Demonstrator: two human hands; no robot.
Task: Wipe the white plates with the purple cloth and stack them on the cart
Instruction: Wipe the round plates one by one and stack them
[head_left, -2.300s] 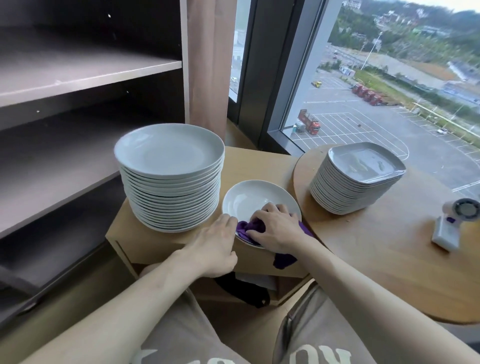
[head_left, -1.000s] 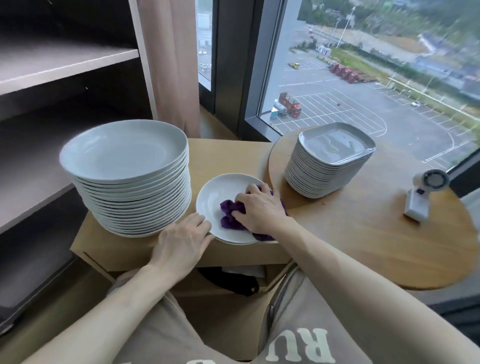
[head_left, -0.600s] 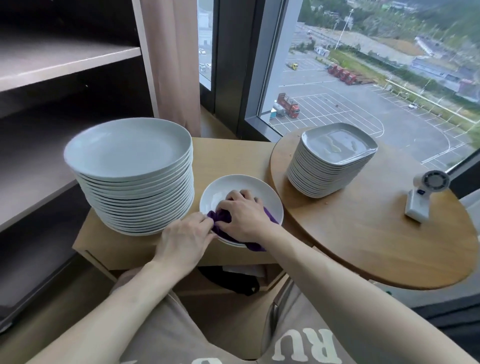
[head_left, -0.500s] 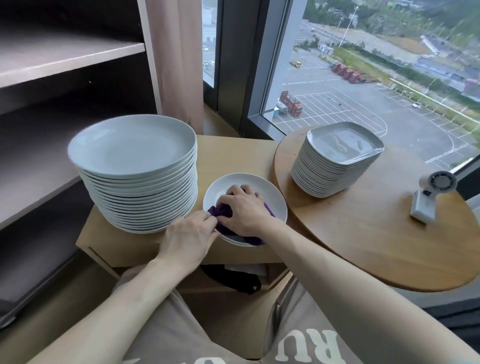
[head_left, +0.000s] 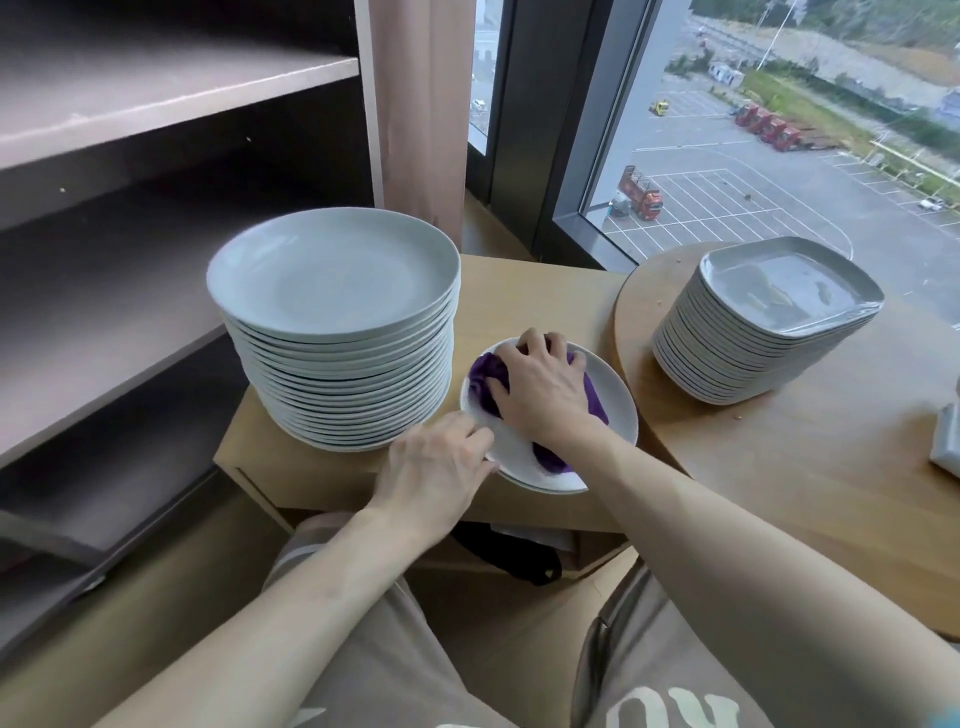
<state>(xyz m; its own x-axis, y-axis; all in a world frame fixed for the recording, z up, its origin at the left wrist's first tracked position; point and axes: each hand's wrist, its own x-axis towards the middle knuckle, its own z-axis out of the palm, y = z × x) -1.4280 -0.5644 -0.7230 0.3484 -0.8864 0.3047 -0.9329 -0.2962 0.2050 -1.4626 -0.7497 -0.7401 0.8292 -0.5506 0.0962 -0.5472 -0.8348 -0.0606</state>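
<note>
So there's one small white plate (head_left: 515, 453) sitting on the wooden cart (head_left: 540, 296), near the front edge and just right of a tall stack of round plates (head_left: 343, 332). The purple cloth (head_left: 485, 371) is bunched up inside that plate, covering the upper-left part and trailing down toward the near rim.

The right hand (head_left: 540, 387) is on top of the cloth. Its grip is bent fingers spread over the bunch, pressing it down onto the plate, with the fingertips up at the far rim. The left hand (head_left: 436, 467) is at the near-left rim, and its grip is curled, pinching the plate's edge. The exact thumb position is hidden, so can't say more there. Both forearms come in from the bottom of the shot.

The tall stack takes up the left side of the cart top and looks like it's almost touching the small plate.

To the right is a round bench (head_left: 779, 467) butted against the cart, with a second stack of squarish plates (head_left: 753, 358) on it. The top one looks smeared. A white gadget (head_left: 948, 441) is cut off at the right edge, no idea what it is. There are bare shelves (head_left: 156, 104) on the left, a curtain (head_left: 415, 104) behind the stack, and a window (head_left: 779, 156) looking out over a parking lot. Something black (head_left: 509, 558) sits in the cart's lower level.
</note>
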